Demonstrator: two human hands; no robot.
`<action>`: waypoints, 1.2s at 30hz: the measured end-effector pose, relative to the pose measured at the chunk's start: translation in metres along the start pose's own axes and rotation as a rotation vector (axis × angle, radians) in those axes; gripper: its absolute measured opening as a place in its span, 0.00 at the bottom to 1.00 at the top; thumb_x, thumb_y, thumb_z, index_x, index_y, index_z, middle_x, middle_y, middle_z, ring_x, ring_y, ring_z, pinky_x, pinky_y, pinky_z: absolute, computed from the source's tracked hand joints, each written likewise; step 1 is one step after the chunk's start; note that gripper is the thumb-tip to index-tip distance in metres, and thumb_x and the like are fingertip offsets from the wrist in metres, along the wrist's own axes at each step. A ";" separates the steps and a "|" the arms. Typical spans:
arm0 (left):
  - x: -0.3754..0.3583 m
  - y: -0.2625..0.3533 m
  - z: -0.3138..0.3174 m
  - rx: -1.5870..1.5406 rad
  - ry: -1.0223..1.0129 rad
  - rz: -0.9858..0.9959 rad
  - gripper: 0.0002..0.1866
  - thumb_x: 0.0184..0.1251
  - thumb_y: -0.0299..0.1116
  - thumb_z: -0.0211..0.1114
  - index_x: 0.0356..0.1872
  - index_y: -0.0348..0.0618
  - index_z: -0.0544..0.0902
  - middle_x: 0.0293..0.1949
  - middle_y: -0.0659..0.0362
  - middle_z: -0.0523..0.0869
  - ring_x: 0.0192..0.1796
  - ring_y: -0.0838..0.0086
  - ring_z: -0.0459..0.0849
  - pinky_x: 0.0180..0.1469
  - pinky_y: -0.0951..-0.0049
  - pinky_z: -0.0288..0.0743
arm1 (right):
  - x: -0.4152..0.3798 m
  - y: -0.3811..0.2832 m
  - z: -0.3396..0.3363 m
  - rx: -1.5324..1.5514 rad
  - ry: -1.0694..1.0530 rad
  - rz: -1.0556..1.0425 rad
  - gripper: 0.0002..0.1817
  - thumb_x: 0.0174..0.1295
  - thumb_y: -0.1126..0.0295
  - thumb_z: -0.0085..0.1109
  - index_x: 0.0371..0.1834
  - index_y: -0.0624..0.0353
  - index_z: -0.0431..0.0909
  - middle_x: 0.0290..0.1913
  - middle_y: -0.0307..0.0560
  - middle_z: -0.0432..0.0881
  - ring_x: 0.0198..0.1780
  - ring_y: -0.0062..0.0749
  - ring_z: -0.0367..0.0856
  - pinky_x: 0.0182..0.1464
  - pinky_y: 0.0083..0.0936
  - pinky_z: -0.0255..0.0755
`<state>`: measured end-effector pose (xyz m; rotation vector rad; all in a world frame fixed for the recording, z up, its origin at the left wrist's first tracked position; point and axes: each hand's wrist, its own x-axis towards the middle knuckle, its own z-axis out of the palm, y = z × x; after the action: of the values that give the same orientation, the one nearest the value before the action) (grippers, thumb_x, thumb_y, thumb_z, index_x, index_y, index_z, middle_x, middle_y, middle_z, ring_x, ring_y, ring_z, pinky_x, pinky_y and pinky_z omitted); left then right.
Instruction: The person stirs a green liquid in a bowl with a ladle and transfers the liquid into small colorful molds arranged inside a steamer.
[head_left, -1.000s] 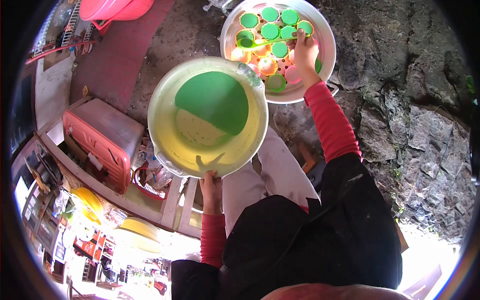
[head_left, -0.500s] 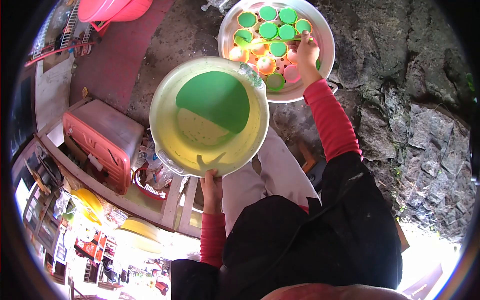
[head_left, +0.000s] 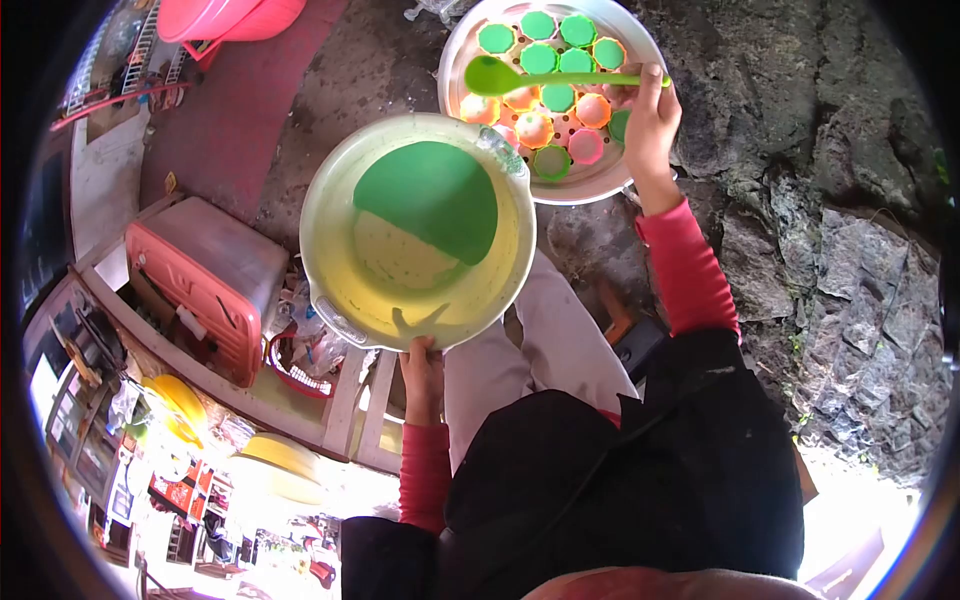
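My left hand [head_left: 422, 378] grips the near rim of a pale yellow basin [head_left: 318, 240], which has green liquid pooled in its far part. Held by its handle in my right hand [head_left: 652, 128], a green spoon [head_left: 492, 76] lies level above a round metal tray [head_left: 456, 45]. Several small scalloped cups stand on the perforated tray. Some hold green liquid, such as the green-filled cup [head_left: 578, 30], while others, like the orange cup [head_left: 535, 129], look empty.
A red plastic box [head_left: 195, 300] lies at the left, with a red basket [head_left: 297, 370] beside it. Pink tubs [head_left: 235, 18] are at the upper left. Rough stone [head_left: 850, 280] fills the right side. Yellow basins [head_left: 280, 455] show at the lower left.
My right hand has moved right and toward me with the spoon, whose bowl now shows fully above the tray. The cup at the left under the spoon is now hidden. My left hand stays on the basin.
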<state>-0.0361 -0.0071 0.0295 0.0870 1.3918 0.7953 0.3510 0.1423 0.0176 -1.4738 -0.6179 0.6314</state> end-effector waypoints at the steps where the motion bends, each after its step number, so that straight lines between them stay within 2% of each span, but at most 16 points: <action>1: 0.000 0.001 0.002 0.000 0.000 0.000 0.19 0.57 0.22 0.53 0.52 0.38 0.68 0.47 0.56 0.74 0.48 0.70 0.75 0.52 0.69 0.72 | -0.005 -0.006 -0.007 -0.174 -0.092 -0.094 0.15 0.71 0.63 0.40 0.39 0.64 0.73 0.25 0.40 0.79 0.25 0.18 0.75 0.28 0.14 0.70; 3: -0.001 0.002 0.007 0.001 0.009 0.020 0.18 0.58 0.22 0.54 0.51 0.38 0.68 0.46 0.56 0.74 0.48 0.70 0.75 0.52 0.69 0.72 | -0.045 -0.040 0.002 -0.319 -0.302 -0.195 0.14 0.71 0.66 0.40 0.38 0.64 0.74 0.27 0.40 0.80 0.26 0.18 0.76 0.32 0.15 0.72; 5: -0.001 0.002 0.003 0.006 -0.007 0.010 0.17 0.58 0.22 0.54 0.50 0.38 0.69 0.46 0.56 0.74 0.48 0.70 0.75 0.52 0.69 0.71 | -0.067 -0.031 0.003 -0.349 -0.467 -0.341 0.07 0.64 0.71 0.50 0.42 0.60 0.75 0.34 0.44 0.81 0.34 0.30 0.80 0.43 0.28 0.74; 6: -0.001 0.002 0.001 0.011 -0.023 0.000 0.17 0.58 0.23 0.54 0.50 0.38 0.69 0.46 0.56 0.74 0.48 0.71 0.75 0.52 0.69 0.71 | -0.073 -0.028 0.003 -0.349 -0.466 -0.341 0.07 0.64 0.71 0.50 0.42 0.60 0.75 0.34 0.44 0.81 0.34 0.30 0.80 0.43 0.28 0.74; 8: -0.001 0.002 -0.003 0.018 -0.030 -0.001 0.16 0.58 0.23 0.54 0.50 0.38 0.69 0.46 0.56 0.74 0.48 0.71 0.75 0.53 0.69 0.71 | -0.083 -0.027 0.005 -0.445 -0.811 -0.490 0.11 0.56 0.74 0.58 0.44 0.56 0.76 0.37 0.45 0.81 0.40 0.40 0.79 0.47 0.32 0.72; 11: -0.001 0.001 -0.006 0.006 -0.039 -0.006 0.15 0.59 0.22 0.55 0.48 0.38 0.70 0.45 0.56 0.74 0.48 0.71 0.75 0.52 0.70 0.72 | -0.098 -0.016 0.002 -0.514 -0.867 -0.485 0.14 0.51 0.74 0.61 0.43 0.54 0.77 0.39 0.43 0.80 0.43 0.41 0.77 0.49 0.32 0.70; 13: -0.004 0.000 -0.009 -0.012 -0.039 -0.009 0.13 0.59 0.21 0.56 0.46 0.38 0.71 0.45 0.55 0.74 0.48 0.71 0.75 0.50 0.70 0.72 | -0.103 -0.012 -0.001 -0.510 -0.847 -0.434 0.12 0.53 0.73 0.60 0.42 0.55 0.77 0.39 0.44 0.80 0.42 0.41 0.78 0.47 0.33 0.71; 15: -0.009 -0.006 -0.013 1.023 -0.132 0.543 0.12 0.57 0.26 0.53 0.44 0.36 0.72 0.43 0.56 0.76 0.46 0.71 0.76 0.51 0.70 0.70 | -0.110 -0.007 -0.004 -0.510 -0.825 -0.383 0.11 0.54 0.73 0.60 0.42 0.56 0.77 0.39 0.45 0.81 0.41 0.41 0.78 0.46 0.33 0.72; 16: -0.007 -0.007 -0.015 1.024 -0.132 0.543 0.12 0.57 0.26 0.53 0.44 0.36 0.72 0.43 0.56 0.76 0.46 0.71 0.76 0.51 0.70 0.70 | -0.114 -0.004 -0.006 -0.478 -0.711 -0.290 0.10 0.58 0.72 0.57 0.42 0.58 0.76 0.37 0.48 0.81 0.38 0.41 0.80 0.43 0.33 0.73; 18: 0.001 -0.011 -0.020 0.498 -0.024 0.259 0.13 0.57 0.25 0.53 0.45 0.36 0.72 0.43 0.55 0.76 0.46 0.70 0.77 0.51 0.70 0.71 | -0.116 0.000 -0.011 -0.447 -0.598 -0.199 0.09 0.61 0.70 0.55 0.42 0.60 0.76 0.35 0.50 0.81 0.35 0.41 0.81 0.40 0.33 0.74; 20: 0.006 -0.016 -0.034 0.554 -0.039 0.260 0.15 0.57 0.25 0.53 0.46 0.36 0.71 0.44 0.55 0.76 0.46 0.70 0.77 0.51 0.69 0.71 | -0.116 0.001 -0.016 -0.475 -0.452 0.087 0.11 0.67 0.67 0.48 0.42 0.64 0.75 0.31 0.52 0.81 0.29 0.36 0.82 0.33 0.30 0.75; 22: 0.006 -0.017 -0.035 0.611 -0.053 0.260 0.16 0.56 0.25 0.53 0.48 0.36 0.71 0.45 0.55 0.76 0.47 0.70 0.77 0.52 0.69 0.71 | -0.113 -0.007 -0.016 -0.381 -0.404 0.098 0.13 0.68 0.65 0.46 0.42 0.65 0.75 0.30 0.50 0.82 0.27 0.31 0.81 0.32 0.26 0.75; 25: -0.006 -0.002 -0.004 0.397 -0.092 0.270 0.08 0.60 0.18 0.56 0.39 0.38 0.73 0.44 0.54 0.73 0.45 0.67 0.76 0.47 0.72 0.74 | -0.111 -0.017 -0.022 -0.296 -0.357 0.100 0.15 0.70 0.64 0.43 0.41 0.66 0.75 0.29 0.45 0.82 0.27 0.23 0.80 0.31 0.21 0.74; 27: -0.009 0.007 0.009 -0.022 -0.011 0.027 0.08 0.61 0.21 0.55 0.42 0.37 0.73 0.43 0.57 0.74 0.45 0.70 0.76 0.49 0.71 0.73 | -0.109 -0.024 -0.027 -0.306 -0.358 0.091 0.15 0.70 0.64 0.43 0.41 0.66 0.75 0.29 0.43 0.82 0.27 0.19 0.79 0.31 0.18 0.74; 34: 0.000 -0.004 -0.009 0.193 -0.086 0.126 0.14 0.59 0.24 0.54 0.47 0.39 0.69 0.44 0.57 0.74 0.46 0.72 0.76 0.49 0.71 0.72 | -0.095 -0.041 -0.037 -0.264 -0.288 0.021 0.14 0.71 0.65 0.42 0.40 0.65 0.73 0.28 0.42 0.80 0.27 0.18 0.74 0.32 0.18 0.71; 36: 0.001 -0.003 -0.008 0.066 -0.009 0.071 0.15 0.56 0.23 0.52 0.46 0.33 0.72 0.45 0.55 0.76 0.48 0.68 0.77 0.52 0.67 0.72 | -0.090 -0.040 -0.040 -0.322 -0.256 0.033 0.15 0.72 0.63 0.39 0.40 0.65 0.71 0.32 0.40 0.77 0.29 0.18 0.71 0.34 0.18 0.68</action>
<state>-0.0422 -0.0117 0.0252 0.1915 1.4130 0.8065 0.3170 0.0495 0.0573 -1.7182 -0.9288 0.7796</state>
